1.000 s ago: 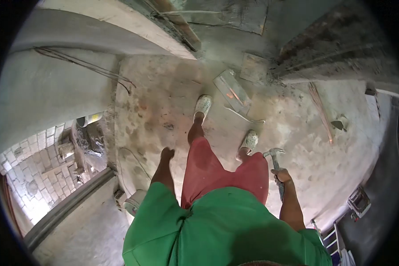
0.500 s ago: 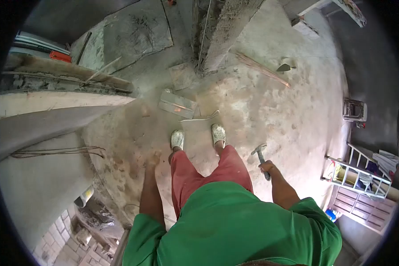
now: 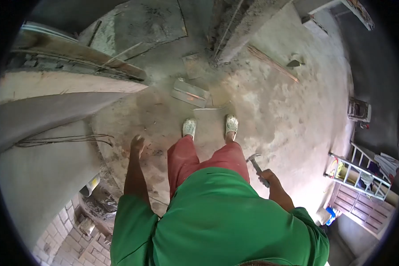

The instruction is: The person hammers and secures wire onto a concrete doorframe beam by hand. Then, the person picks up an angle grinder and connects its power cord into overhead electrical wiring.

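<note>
My right hand [image 3: 267,175] is wrapped round the handle of a claw hammer [image 3: 256,165], whose metal head points forward, just right of my red shorts. On the left, my left hand [image 3: 138,144] hangs over the floor with its fingers curled; whether anything small is in it is hidden. Ahead of my light clogs lies a grey metal sheet or box [image 3: 189,93] with an orange mark. A thin pale strip [image 3: 208,109] rests on the floor between that piece and my feet.
Thin rods [image 3: 275,64] and a trowel [image 3: 294,63] lie ahead to the right. A rough pillar [image 3: 239,31] stands in front. At right are a ladder [image 3: 359,176] and a paneled door [image 3: 361,210]. Long wires [image 3: 66,140] lie at left, above a bucket [image 3: 90,185].
The view has turned right since the first frame, and both feet now stand side by side. My left hand has swung forward and outward. The hammer stays in my right hand.
</note>
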Demonstrator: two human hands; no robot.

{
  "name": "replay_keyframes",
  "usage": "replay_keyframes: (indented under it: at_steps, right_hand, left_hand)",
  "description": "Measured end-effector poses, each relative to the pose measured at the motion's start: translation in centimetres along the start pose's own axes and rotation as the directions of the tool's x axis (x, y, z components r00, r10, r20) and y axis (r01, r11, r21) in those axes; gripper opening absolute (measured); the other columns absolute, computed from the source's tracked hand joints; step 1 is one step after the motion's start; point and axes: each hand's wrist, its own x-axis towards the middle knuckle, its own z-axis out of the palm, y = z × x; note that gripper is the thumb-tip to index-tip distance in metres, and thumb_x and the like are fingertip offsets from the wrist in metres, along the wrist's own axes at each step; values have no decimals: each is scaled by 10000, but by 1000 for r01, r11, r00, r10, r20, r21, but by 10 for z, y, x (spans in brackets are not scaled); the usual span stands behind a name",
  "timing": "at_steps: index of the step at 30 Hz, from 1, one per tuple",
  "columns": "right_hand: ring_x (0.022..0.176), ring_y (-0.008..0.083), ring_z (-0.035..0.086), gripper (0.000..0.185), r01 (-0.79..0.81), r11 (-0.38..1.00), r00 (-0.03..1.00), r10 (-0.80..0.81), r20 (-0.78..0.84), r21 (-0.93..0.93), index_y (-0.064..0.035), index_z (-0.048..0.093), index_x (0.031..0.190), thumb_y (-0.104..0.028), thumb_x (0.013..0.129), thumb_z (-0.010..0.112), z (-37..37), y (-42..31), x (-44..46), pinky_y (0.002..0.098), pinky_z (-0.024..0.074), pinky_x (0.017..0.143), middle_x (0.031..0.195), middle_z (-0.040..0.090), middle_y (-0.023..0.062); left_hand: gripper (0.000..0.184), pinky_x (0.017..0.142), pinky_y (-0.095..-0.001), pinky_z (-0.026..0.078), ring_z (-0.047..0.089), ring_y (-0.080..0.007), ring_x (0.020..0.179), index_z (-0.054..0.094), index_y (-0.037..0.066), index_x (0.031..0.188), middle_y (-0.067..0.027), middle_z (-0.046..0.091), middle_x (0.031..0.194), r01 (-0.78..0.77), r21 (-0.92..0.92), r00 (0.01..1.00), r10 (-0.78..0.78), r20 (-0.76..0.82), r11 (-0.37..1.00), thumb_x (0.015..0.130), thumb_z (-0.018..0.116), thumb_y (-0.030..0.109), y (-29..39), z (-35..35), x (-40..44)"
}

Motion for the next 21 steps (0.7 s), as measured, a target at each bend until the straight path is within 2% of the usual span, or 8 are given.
replay_keyframes:
  at_steps: [3, 5, 9, 13, 15, 18, 19, 21]
  right_hand:
    - [526, 204, 604, 311, 25, 999, 999, -23, -47, 29, 25, 666, 826, -274, 813, 747, -5, -11, 7, 370, 483, 475, 666, 643, 97]
    - [528, 206, 605, 312, 57, 997, 995, -52, -83, 55, 41, 665, 834, -259, 814, 746, -15, -18, 16, 368, 488, 480, 678, 647, 100]
    - [557, 207, 614, 333, 163, 973, 983, -145, -116, 163, 67, 662, 869, -255, 820, 731, -69, -21, 39, 366, 498, 505, 710, 654, 111]
    - [568, 206, 613, 325, 221, 971, 973, -213, -90, 89, 50, 674, 881, -265, 822, 726, -132, -29, 29, 374, 500, 527, 713, 655, 113]
    - [574, 206, 614, 318, 253, 956, 966, -242, -89, 147, 41, 677, 881, -268, 823, 722, -159, -17, 27, 377, 500, 533, 721, 656, 111]
    - [582, 206, 631, 349, 323, 940, 945, -314, -93, 109, 16, 693, 874, -330, 843, 658, -190, 12, 51, 375, 512, 566, 717, 677, 115]
    - [581, 204, 631, 339, 460, 883, 878, -468, -101, -93, -10, 707, 880, -345, 854, 658, -190, 42, 115, 382, 514, 569, 713, 680, 105]
    - [579, 201, 630, 322, 598, 617, 668, -736, -108, -512, -61, 734, 891, -374, 875, 658, -193, 97, 227, 397, 517, 574, 706, 686, 86]
  left_hand:
    - [536, 783, -346, 477, 591, -190, 898, 400, 31, 1466, -94, 630, 1112, 342, -183, 940, -339, 47, 922, 966, 535, 170, -16, 8, -53]
    - [521, 663, -309, 452, 525, -145, 730, 417, 30, 1452, -57, 609, 1005, 324, -165, 946, -324, 31, 932, 963, 535, 170, -23, 22, -90]
    - [396, 609, -293, 434, 534, -158, 671, 523, 91, 1334, -61, 613, 984, 356, -213, 934, -353, 54, 910, 946, 542, 171, -26, 65, -120]
    - [322, 635, -324, 452, 571, -187, 708, 561, 101, 1242, -73, 616, 1000, 233, -183, 973, -227, 54, 955, 950, 552, 238, 18, 127, -141]
    - [330, 666, -355, 462, 588, -220, 748, 586, 97, 1194, -96, 629, 981, 114, -118, 993, -111, 31, 986, 949, 547, 316, 46, 162, -146]
    - [392, 712, -401, 476, 613, -269, 809, 623, 92, 1122, -130, 648, 954, -139, 161, 990, 141, -5, 977, 946, 541, 432, 85, 210, -147]
    - [422, 728, -417, 481, 622, -286, 829, 636, 90, 1098, -142, 655, 944, -225, 287, 971, 237, -9, 931, 945, 538, 471, 104, 223, -147]
    - [492, 759, -447, 491, 639, -319, 869, 661, 86, 1050, -165, 668, 926, -352, 375, 930, 365, 38, 857, 944, 534, 549, 145, 256, -139]
